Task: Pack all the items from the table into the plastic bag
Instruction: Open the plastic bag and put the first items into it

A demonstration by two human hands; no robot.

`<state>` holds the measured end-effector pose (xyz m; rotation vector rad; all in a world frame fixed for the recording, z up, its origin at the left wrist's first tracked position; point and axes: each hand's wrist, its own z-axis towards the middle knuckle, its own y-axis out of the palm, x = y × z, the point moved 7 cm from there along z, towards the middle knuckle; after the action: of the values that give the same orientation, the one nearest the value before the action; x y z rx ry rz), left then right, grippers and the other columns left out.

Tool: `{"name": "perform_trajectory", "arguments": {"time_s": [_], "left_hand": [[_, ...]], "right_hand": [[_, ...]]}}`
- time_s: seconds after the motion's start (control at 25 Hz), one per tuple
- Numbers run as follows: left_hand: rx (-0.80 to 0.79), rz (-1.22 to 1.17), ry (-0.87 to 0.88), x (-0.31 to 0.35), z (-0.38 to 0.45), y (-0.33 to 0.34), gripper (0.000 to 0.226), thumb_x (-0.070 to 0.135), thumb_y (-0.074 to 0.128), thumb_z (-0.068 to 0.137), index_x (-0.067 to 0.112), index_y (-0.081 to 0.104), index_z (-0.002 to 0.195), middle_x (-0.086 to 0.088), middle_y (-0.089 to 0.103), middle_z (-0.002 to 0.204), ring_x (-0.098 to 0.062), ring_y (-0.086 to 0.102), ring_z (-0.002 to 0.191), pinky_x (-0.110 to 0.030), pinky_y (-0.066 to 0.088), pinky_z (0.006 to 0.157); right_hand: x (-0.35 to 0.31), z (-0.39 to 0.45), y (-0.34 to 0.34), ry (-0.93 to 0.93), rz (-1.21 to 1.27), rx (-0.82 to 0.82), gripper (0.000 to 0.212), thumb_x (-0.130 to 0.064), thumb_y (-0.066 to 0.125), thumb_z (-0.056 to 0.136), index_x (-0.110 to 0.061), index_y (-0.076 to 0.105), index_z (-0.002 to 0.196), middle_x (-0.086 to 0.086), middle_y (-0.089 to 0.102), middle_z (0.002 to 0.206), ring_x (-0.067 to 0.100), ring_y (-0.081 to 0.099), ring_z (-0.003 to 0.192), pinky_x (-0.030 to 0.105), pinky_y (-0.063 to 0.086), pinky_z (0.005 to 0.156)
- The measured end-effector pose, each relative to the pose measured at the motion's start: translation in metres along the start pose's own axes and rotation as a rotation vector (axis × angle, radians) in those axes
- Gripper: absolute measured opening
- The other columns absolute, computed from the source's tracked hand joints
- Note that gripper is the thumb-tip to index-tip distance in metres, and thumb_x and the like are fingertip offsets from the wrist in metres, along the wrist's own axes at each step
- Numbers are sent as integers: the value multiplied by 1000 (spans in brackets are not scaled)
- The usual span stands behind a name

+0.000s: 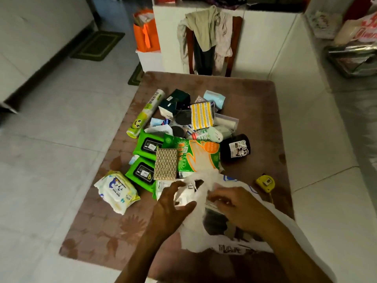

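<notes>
A: White, thin film: the plastic bag (224, 237) lies at the near edge of the table (265, 111), mouth facing the heap. The left hand (171, 209) curls its fingers and thumb around a small white packet (184, 196) at the bag's rim; the right hand (234, 203) pinches a bunched fold of film to hold the mouth up.

B: Risk at the mouth?

A: The opening looks narrow and crumpled. If the right-hand pinch slackens, the film may fall shut and the packet would slide off onto the table. A dark item already shows through the bag wall, so the packet may also jam against it.

B: And the remaining pile?

A: Most goods are still unpacked: two green wipe packs (145, 158), a baby-wipes pack (117, 190), a textured sponge (165, 164), a glove packet (199, 155), a film roll (145, 113), a black roll (235, 148). The baby-wipes pack sits at the table's left edge; a careless sweep could knock it off. The yellow tape measure (265, 182) lies just beside the bag, easily overlooked. Sharp box corners could tear the film.
</notes>
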<state>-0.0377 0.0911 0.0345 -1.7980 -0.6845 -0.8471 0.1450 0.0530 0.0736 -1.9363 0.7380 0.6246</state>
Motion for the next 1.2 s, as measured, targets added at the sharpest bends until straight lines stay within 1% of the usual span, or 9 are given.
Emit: {"name": "perform_trajectory", "arguments": {"time_s": [0.16, 0.24, 0.36, 0.52, 0.64, 0.76, 0.96, 1.08, 1.2], "left_hand": [[223, -354, -134, -35, 21, -31, 17, 25, 66, 88, 19, 63, 104, 0, 68, 103, -16, 65, 96, -28, 52, 73], [304, -215, -284, -77, 47, -35, 28, 28, 66, 87, 15, 59, 111, -5, 68, 103, -26, 65, 96, -30, 49, 73], [200, 62, -329, -111, 106, -24, 62, 56, 59, 74, 17, 49, 121, -9, 64, 116, -33, 61, 103, -43, 53, 83], [223, 280, -400, -115, 159, -18, 70, 52, 72, 67, 13, 49, 120, -16, 60, 118, -41, 55, 109, -49, 48, 89], [343, 29, -206, -76, 138, -35, 44, 43, 67, 76, 9, 61, 104, -15, 69, 94, -37, 66, 88, -37, 48, 68], [414, -241, 41, -7, 85, -80, 29, 37, 64, 82, 17, 62, 103, -5, 69, 92, -31, 66, 81, -46, 54, 69], [-143, 57, 575, 147, -4, -19, 24, 40, 62, 84, 28, 62, 105, 10, 64, 90, -6, 58, 78, -22, 48, 67], [-538, 388, 482, 132, 0, 76, 37, 44, 60, 87, 26, 58, 120, 2, 64, 118, -15, 59, 103, -27, 44, 84], [-644, 853, 435, 80, -1, 126, 77, 67, 56, 79, 29, 35, 143, -3, 41, 149, -28, 38, 133, -44, 26, 108]], "right_hand": [[-41, 29, -17, -66, 360, 144, 22, -18, 51, 96, -25, 67, 109, -12, 68, 108, -2, 62, 96, 16, 53, 80], [-36, 29, -10, -49, 422, 280, 20, -17, 51, 96, -24, 67, 105, -13, 69, 104, -2, 63, 96, 24, 55, 85], [-15, 1, 1, 48, 469, 425, 19, -12, 54, 94, -21, 71, 98, -14, 71, 99, -3, 63, 99, 24, 54, 86], [17, -38, 29, 252, 512, 353, 30, -12, 54, 94, -39, 66, 99, -21, 64, 112, 3, 61, 107, 29, 50, 98], [53, -58, 19, 382, 307, 501, 44, -20, 54, 94, -49, 38, 123, -19, 45, 127, 8, 44, 124, 34, 37, 107], [71, -59, -17, 267, 188, 567, 54, -42, 50, 92, -44, 30, 142, -13, 39, 143, 8, 44, 125, 35, 48, 99], [87, -45, -64, 265, 452, 595, 34, -39, 39, 100, -42, 48, 132, -6, 52, 135, 12, 54, 112, 25, 49, 87], [92, -41, -73, 233, 500, 544, 34, -49, 33, 99, -43, 57, 122, -9, 57, 132, 8, 60, 109, 25, 53, 87], [94, -38, -76, 150, 403, 491, 32, -39, 35, 101, -35, 59, 122, -22, 49, 128, -13, 52, 105, 1, 43, 69]]}}
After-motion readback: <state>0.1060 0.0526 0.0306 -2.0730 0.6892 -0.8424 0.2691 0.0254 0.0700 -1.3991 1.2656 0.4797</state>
